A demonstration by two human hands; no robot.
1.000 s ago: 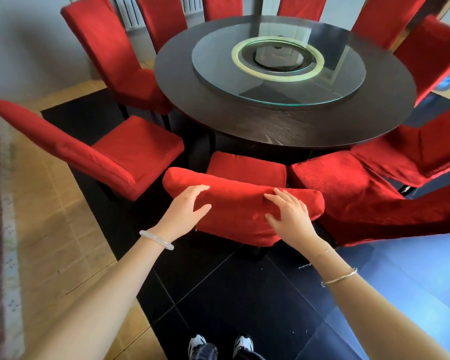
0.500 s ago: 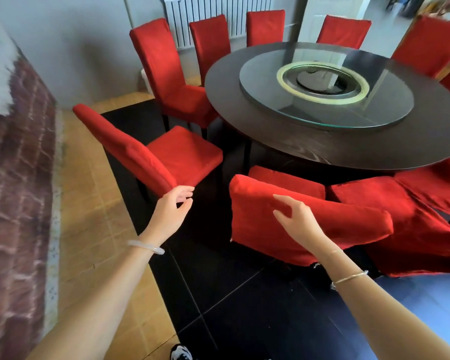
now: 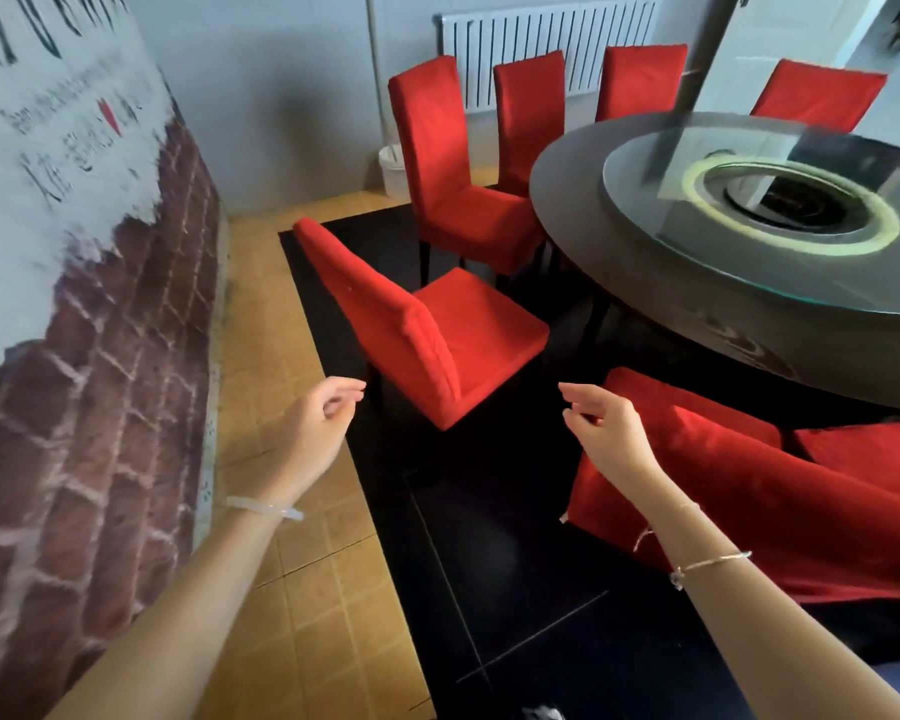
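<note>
Now the right hand [image 3: 609,433] has lifted off the near chair [image 3: 749,491].

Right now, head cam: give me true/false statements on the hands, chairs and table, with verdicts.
1. The left hand and right hand both hold nothing. True.
2. The left hand grips the backrest of the pulled-out chair. False: it hangs beside the backrest, fingers loosely curled, gripping nothing.
3. A glass turntable lies on the round table. True.
4. The radiator hangs on the brick-patterned wall. False: it is on the grey far wall behind the far chairs; the brick-patterned wall is at the left.
5. A white bucket stands by the grey far wall. True.
</note>
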